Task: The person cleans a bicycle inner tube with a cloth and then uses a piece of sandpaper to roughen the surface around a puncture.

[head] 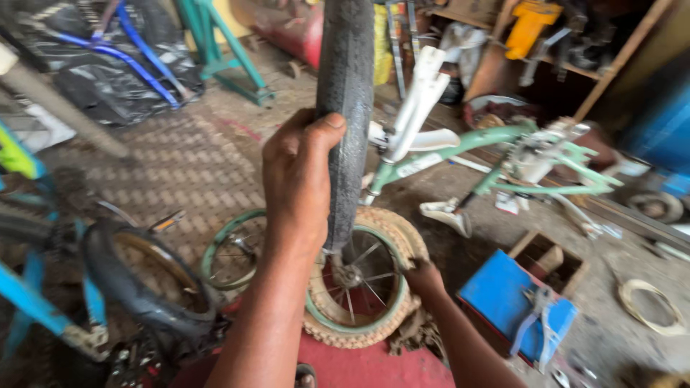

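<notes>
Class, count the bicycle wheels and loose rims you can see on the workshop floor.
3. A tan-tyred wheel under the right hand; a bare green rim just behind it; a black-tyred wheel at left. Others may be hidden in the clutter.

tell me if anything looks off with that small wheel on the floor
The tan tyre on the small green-rimmed wheel looks worn, its edge rough and frayed near the right hand. The left hand grips a dark tyre standing upright above it.
</notes>
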